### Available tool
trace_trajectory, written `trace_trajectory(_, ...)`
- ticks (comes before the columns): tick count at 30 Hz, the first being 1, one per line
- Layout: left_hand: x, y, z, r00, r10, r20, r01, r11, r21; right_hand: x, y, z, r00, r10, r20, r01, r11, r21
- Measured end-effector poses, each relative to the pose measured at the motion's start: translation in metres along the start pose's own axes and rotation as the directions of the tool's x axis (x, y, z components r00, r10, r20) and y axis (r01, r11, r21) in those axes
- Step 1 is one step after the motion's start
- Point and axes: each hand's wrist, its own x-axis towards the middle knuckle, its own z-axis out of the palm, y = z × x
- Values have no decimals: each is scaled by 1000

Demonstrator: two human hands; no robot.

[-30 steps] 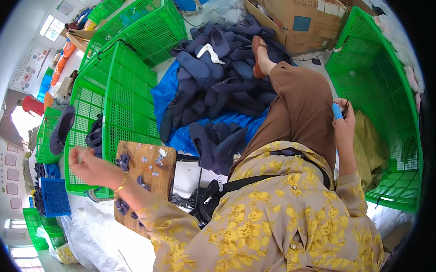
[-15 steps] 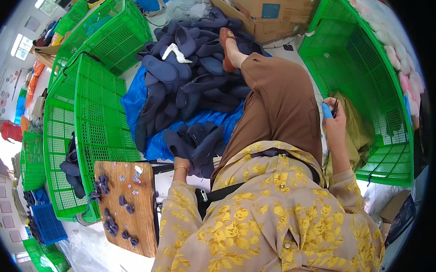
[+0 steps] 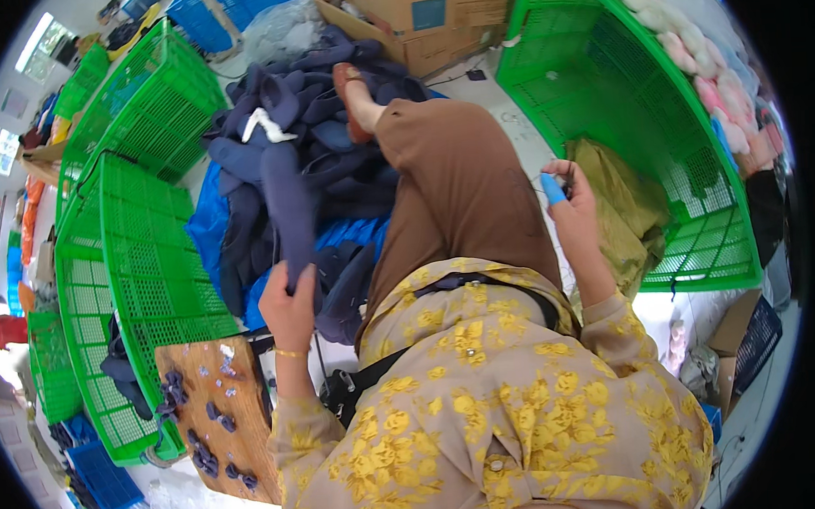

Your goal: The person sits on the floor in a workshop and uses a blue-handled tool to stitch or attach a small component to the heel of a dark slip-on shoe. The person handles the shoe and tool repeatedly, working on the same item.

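Note:
My left hand (image 3: 288,307) grips one end of a dark blue slipper (image 3: 289,205), which is smeared by motion and points away from me. Beyond and beneath it lies a large pile of similar slippers (image 3: 336,171) on blue sheeting (image 3: 208,222). More slippers (image 3: 344,289) rest by my left thigh. Beside my right knee, my right hand (image 3: 575,213) is closed, with a blue cover (image 3: 552,188) on one finger. A small dark thing shows among its fingers, too unclear to name, and a thin thread seems to hang near it.
A wooden board (image 3: 240,371) at my left bears several dark fabric bows (image 3: 203,456) and small light pieces. Green crates (image 3: 162,256) stand on the left; another green crate (image 3: 705,187) stands on the right, beside olive cloth (image 3: 614,195). A cardboard box (image 3: 456,20) is at the back.
My left hand has moved up from the slippers by my thigh and now holds one out over the pile. My right hand stays closed by my knee. The whole view has shifted.

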Motion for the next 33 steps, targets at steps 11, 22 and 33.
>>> trace_trajectory(11,-35,86,72,642,648,410,-733,675,83,-22,2,-21,992,59,114,-60,998,9)
trace_trajectory(22,-41,93,23,787,571,233,-600,797,73,-37,-24,-40,892,211,399,-193,977,-85)
trace_trajectory(33,-91,-118,-191,847,-201,-492,531,309,789,-20,-27,-58,906,246,345,-224,969,-102)
